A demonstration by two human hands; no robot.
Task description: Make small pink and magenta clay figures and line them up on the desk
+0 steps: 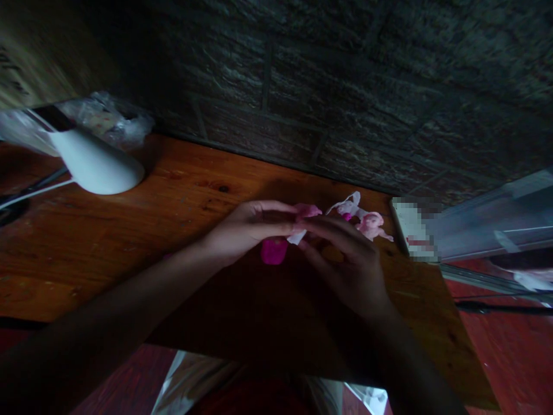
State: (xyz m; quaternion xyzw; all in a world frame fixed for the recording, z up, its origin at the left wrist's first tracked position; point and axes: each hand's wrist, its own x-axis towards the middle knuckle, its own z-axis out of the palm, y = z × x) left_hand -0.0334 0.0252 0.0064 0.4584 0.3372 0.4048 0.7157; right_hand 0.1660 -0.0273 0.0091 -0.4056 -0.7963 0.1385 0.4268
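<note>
Both my hands meet over the middle of the wooden table and pinch a small pink-and-white piece (307, 211) that looks soft, like cloth or paper. My left hand (242, 230) grips it from the left, thumb and fingers pressed together. From the right, the fingertips of my right hand (345, 253) close on its lower edge. A bright magenta piece (273, 252) lies on the table just below my left fingers. Beyond my right hand rest a small pale-pink figure (370, 223), perhaps a doll, and a crumpled white strip (349, 203). The dim light hides finer detail.
A white cone-shaped lamp (93, 158) with a cable stands at left on the table (185, 173), before crumpled clear plastic (110, 118). A dark brick wall (294, 86) borders the back. A white box (412, 227) sits at the right edge beside a translucent panel (496, 213).
</note>
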